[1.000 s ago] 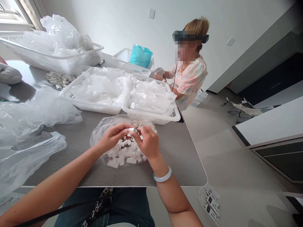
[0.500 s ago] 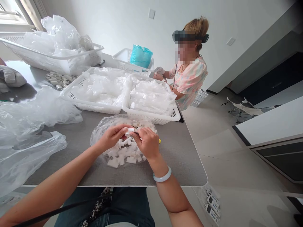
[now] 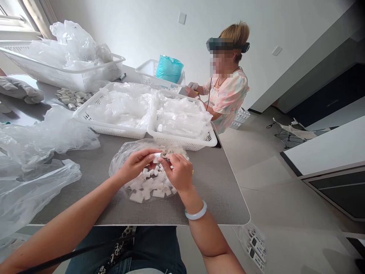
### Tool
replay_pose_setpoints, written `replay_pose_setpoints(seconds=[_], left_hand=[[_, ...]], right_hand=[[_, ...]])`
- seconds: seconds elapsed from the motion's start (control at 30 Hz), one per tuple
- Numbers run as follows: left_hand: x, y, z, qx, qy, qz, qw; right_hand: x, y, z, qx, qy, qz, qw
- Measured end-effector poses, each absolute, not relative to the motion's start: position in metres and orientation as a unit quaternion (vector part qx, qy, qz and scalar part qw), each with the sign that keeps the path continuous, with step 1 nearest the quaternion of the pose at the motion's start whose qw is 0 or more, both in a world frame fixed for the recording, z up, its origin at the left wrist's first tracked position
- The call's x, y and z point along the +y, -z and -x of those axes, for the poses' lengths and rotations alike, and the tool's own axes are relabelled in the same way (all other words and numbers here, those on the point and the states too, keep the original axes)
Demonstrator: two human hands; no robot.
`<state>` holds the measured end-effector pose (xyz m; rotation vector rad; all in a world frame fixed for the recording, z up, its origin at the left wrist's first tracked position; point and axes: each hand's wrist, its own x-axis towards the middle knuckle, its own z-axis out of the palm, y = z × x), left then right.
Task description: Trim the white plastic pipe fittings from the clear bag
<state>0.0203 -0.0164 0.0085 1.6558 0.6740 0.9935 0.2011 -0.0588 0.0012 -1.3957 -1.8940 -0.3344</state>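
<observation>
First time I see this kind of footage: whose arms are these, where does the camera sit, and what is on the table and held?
No machine here: one camera on a person's head looks down at their own bare hands. The left hand and right hand together pinch a small white piece above a clear bag of similar pieces on the grey table. Behind lie two white baskets of clear plastic; loose plastic bags lie left. A co-worker sits at the far side.
</observation>
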Motion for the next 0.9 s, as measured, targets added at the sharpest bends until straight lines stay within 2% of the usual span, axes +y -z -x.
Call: replay_pose_setpoints(seconds=[0.47,0.73,0.9], left_hand=[[-0.0149,-0.0055,-0.0168,0.298,-0.439,-0.681,0.504],[-0.0144,-0.009,-0.0186,0.309,-0.474,-0.655,0.501],[-0.0145,-0.01,-0.0192,0.32,-0.487,-0.627,0.517]], right_hand=[[-0.0602,-0.0029,-0.2028,-0.741,0.113,0.569,0.34],[-0.061,-0.0045,-0.1997,-0.746,0.126,0.553,0.349],[-0.0596,-0.0021,-0.2011,-0.75,0.109,0.568,0.321]])
